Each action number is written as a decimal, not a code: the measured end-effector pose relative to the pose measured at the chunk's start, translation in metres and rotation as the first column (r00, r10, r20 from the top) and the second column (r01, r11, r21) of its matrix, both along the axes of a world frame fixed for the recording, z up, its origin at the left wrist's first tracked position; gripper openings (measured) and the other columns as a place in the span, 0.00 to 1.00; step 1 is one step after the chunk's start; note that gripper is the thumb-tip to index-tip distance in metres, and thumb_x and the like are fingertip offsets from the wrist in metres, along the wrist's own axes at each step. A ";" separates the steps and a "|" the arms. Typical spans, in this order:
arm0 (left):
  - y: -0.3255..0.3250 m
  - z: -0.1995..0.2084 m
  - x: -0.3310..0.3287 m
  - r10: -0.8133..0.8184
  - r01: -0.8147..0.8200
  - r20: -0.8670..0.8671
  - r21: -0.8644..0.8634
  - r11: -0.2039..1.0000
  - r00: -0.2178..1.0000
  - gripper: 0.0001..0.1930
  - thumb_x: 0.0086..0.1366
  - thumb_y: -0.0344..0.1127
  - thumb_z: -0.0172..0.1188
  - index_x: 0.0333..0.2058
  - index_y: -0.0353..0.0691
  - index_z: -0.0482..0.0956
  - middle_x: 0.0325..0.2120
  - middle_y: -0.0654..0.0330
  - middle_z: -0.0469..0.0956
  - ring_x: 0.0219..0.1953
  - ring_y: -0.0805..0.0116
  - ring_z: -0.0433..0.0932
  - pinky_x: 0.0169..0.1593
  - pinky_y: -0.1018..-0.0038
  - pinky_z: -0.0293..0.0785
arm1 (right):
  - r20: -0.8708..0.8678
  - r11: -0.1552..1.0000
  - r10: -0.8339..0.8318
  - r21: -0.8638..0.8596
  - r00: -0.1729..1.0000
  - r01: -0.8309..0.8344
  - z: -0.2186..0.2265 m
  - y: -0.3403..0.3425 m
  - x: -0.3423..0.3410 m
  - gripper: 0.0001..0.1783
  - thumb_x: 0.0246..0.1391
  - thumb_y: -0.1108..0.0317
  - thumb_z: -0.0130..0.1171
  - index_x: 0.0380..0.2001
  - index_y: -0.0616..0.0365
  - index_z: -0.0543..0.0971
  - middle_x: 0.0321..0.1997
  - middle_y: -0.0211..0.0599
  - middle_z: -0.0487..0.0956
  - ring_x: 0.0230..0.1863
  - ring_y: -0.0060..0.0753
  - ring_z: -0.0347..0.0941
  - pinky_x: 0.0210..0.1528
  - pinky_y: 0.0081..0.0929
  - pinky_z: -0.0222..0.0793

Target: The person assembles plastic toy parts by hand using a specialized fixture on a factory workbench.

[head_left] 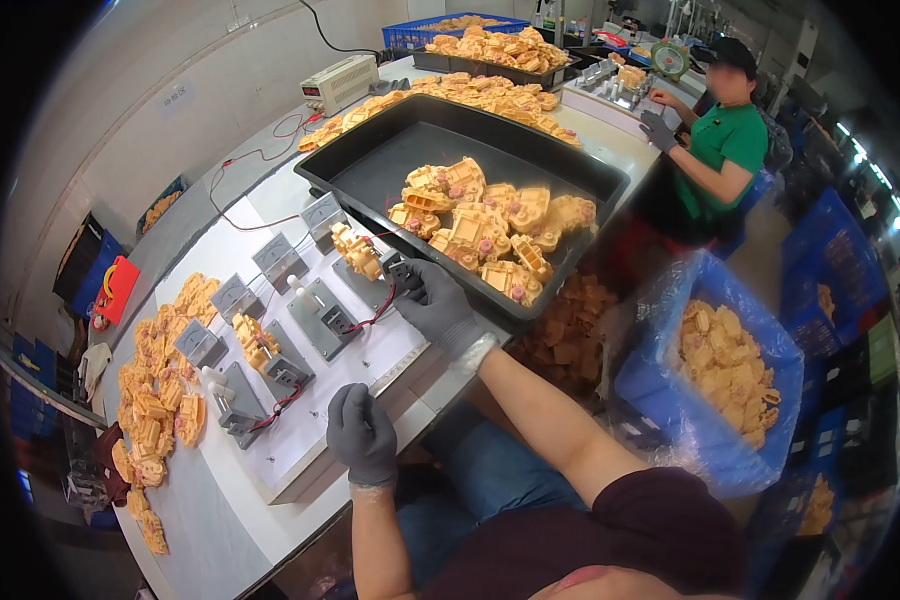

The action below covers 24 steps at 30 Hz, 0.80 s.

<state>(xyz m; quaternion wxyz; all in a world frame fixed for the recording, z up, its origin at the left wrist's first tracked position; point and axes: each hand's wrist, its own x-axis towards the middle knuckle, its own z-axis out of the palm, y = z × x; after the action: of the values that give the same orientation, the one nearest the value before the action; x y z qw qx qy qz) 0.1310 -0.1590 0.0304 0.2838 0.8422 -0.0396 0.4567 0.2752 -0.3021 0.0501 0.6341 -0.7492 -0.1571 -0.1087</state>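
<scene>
My right hand [438, 305], in a grey glove, pinches a small black block [400, 272] with red and black wires on the farthest test fixture. A yellow plastic gear housing [356, 250] sits upright on that fixture, just left of my fingertips. My left hand [362, 435], also gloved, hovers over the front edge of the white board [355, 385] with its fingers curled in; nothing shows in it. Between my hands stands a grey fixture [322, 318] without a housing. Farther left, another yellow housing [256, 345] is mounted on a fixture, and the leftmost fixture [235, 405] bears none.
Small grey meters [278, 260] line the board's back. Yellow housings [150, 420] lie heaped at left. A black tray [370, 170] with more stands beyond my right hand. At right is a blue, plastic-lined crate [650, 370]. A power supply [340, 82] and a co-worker [725, 150] are farther off.
</scene>
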 end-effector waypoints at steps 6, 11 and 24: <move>-0.001 -0.001 -0.001 -0.008 0.007 -0.022 -0.016 1.000 1.000 0.10 0.55 0.19 0.55 0.37 0.34 0.77 0.35 0.49 0.77 0.35 0.52 0.78 0.40 0.67 0.74 | -0.002 1.000 0.008 0.024 1.000 -0.008 0.000 0.000 -0.001 0.23 0.44 0.73 0.64 0.48 0.59 0.73 0.37 0.30 0.75 0.32 0.18 0.72 0.38 0.20 0.72; 0.000 -0.001 -0.002 -0.007 0.007 -0.024 -0.016 1.000 1.000 0.11 0.55 0.19 0.55 0.37 0.34 0.77 0.35 0.49 0.77 0.35 0.53 0.78 0.40 0.67 0.74 | -0.003 1.000 0.006 0.031 1.000 -0.006 0.001 0.001 -0.002 0.24 0.45 0.73 0.63 0.49 0.59 0.73 0.37 0.30 0.76 0.32 0.18 0.72 0.38 0.20 0.72; -0.001 0.001 -0.002 -0.009 0.008 -0.024 -0.016 1.000 1.000 0.11 0.55 0.19 0.55 0.37 0.35 0.77 0.35 0.50 0.77 0.34 0.53 0.78 0.39 0.67 0.74 | 0.017 0.999 0.007 0.031 1.000 -0.008 -0.001 0.000 0.000 0.24 0.45 0.73 0.63 0.49 0.59 0.73 0.37 0.30 0.76 0.32 0.17 0.72 0.38 0.19 0.72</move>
<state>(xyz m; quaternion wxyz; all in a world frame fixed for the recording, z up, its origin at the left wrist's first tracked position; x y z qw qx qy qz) 0.1293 -0.1602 0.0312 0.2931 0.8450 -0.0361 0.4458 0.2748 -0.3017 0.0494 0.6447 -0.7378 -0.1636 -0.1152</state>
